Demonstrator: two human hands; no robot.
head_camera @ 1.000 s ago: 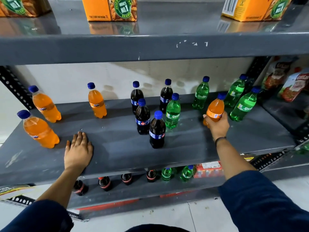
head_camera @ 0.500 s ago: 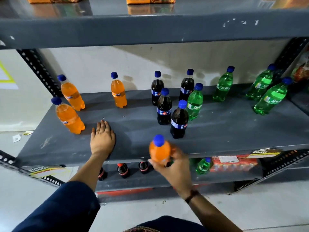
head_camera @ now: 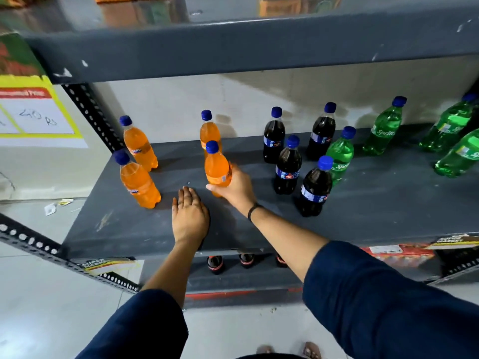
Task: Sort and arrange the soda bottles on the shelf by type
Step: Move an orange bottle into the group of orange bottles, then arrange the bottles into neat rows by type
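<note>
Right hand grips orange bottle — set it upright beside the other orange ones, clear of colas; left hand flat, open on shelf.

Shelf: grey painted metal, matt, scuffed. Orange bottle: glossy clear plastic. Sleeve: navy cloth.

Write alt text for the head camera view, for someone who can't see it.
A right hand grips an orange soda bottle on a grey shelf, near three other orange ones. The left hand rests flat; cola and green bottles stand to the right.
</note>
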